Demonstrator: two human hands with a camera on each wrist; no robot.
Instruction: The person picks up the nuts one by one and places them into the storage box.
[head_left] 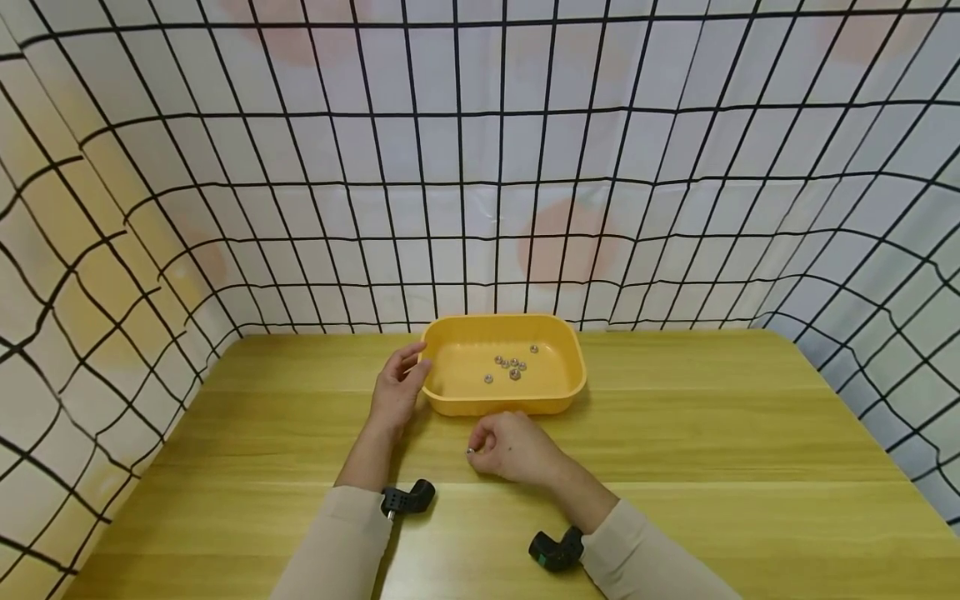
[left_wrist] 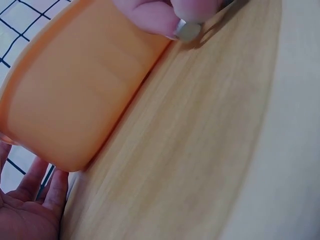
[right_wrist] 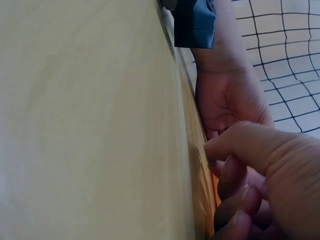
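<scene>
A yellow plastic tray (head_left: pixel 506 406) stands on the table, with several small metal nuts (head_left: pixel 514 374) lying loose on its floor. My left hand (head_left: pixel 397 387) is at the tray's left end; in the left wrist view its loosely bent fingers (left_wrist: pixel 57 192) lie against the end wall. In front of the tray, my right hand (head_left: pixel 517 447) pinches a small metal nut (left_wrist: pixel 188 31) between thumb and index finger, low over the tabletop. The right wrist view shows the other fingers curled under, and that nut is mostly hidden there.
The wood-grain table (head_left: pixel 712 450) extends to both sides of the tray. A black wire grid (head_left: pixel 498 183) over a pale patterned sheet closes off the back and sides. Each wrist carries a black camera mount (head_left: pixel 557 550).
</scene>
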